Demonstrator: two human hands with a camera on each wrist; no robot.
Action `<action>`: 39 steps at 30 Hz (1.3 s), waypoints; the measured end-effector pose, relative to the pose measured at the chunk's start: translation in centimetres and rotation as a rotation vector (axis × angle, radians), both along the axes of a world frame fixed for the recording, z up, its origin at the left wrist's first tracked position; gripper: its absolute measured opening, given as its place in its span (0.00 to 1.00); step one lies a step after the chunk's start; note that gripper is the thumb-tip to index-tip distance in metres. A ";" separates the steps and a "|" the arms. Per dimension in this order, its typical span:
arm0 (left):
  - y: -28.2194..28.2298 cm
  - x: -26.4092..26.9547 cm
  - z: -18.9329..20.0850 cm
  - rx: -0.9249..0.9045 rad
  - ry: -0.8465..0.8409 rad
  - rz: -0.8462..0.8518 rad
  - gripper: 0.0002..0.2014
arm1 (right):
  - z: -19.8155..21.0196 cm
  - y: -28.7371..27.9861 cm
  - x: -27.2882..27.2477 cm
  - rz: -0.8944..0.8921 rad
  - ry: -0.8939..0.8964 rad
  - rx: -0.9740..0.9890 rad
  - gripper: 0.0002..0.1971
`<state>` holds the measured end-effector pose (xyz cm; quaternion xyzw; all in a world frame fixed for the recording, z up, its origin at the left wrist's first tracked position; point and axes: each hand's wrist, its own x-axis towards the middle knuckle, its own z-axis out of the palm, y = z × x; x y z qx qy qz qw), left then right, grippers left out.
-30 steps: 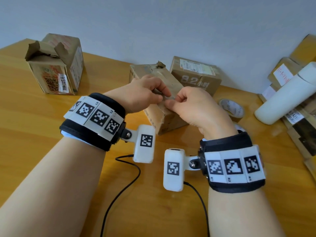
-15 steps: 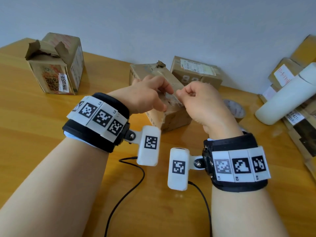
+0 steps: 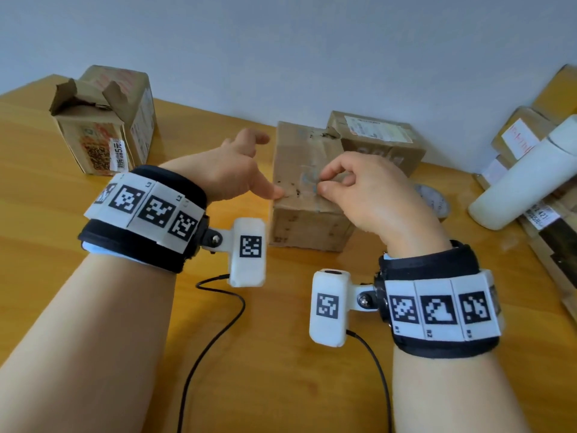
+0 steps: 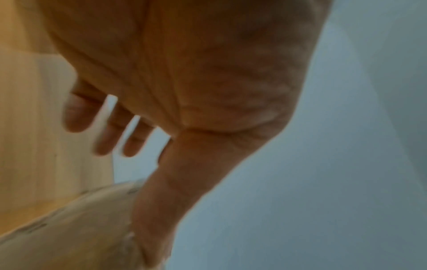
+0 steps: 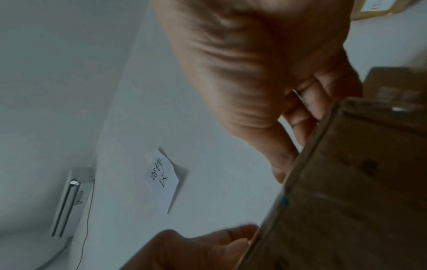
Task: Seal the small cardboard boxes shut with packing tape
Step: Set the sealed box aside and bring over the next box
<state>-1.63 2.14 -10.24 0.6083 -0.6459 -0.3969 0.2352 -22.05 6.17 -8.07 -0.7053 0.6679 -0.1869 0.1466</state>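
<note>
My right hand (image 3: 371, 195) pinches a clear tape piece (image 3: 315, 182) over the top of the box (image 3: 307, 195), which stands near the table's (image 3: 281, 354) far edge. My left hand (image 3: 231, 173) is spread, and only its thumb tip presses the box's near top edge. The tape is thin and hard to see. If I pull it sideways, I think it may wrinkle, stick to my fingers (image 3: 331, 175), or miss the flap seam. With so light a hold the box could slide toward the roll (image 3: 432, 200).
</note>
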 end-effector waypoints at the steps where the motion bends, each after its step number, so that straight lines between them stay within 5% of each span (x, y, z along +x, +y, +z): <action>1: 0.0 0.1 0.1 0.044 -0.012 -0.006 0.44 | 0.1 0.1 0.0 0.013 0.019 -0.006 0.07; 6: 0.6 -0.1 1.0 0.179 -0.056 -0.060 0.10 | 1.2 1.1 -0.2 0.131 0.055 0.183 0.25; 12: 0.8 -0.8 1.2 0.134 -0.169 -0.036 0.13 | 0.9 0.9 0.7 0.251 0.080 0.252 0.24; 19: 0.6 -0.4 0.5 0.212 0.115 0.089 0.08 | 0.8 0.5 -0.1 0.275 0.061 0.209 0.22; 23: 0.4 -0.3 0.3 0.148 0.151 0.131 0.17 | 1.5 0.8 -2.0 0.100 -0.087 0.124 0.18; 27: 0.5 -0.6 0.9 -0.024 0.109 0.204 0.31 | 2.0 1.2 -4.7 -0.139 0.041 0.142 0.13; 33: 1.7 -2.2 2.5 -0.218 0.109 0.037 0.24 | 2.2 2.3 -7.2 -0.307 0.055 0.336 0.11; 39: 2.0 -3.0 2.3 -0.214 0.078 -0.054 0.17 | 2.0 2.9 -7.6 -0.210 0.177 0.499 0.14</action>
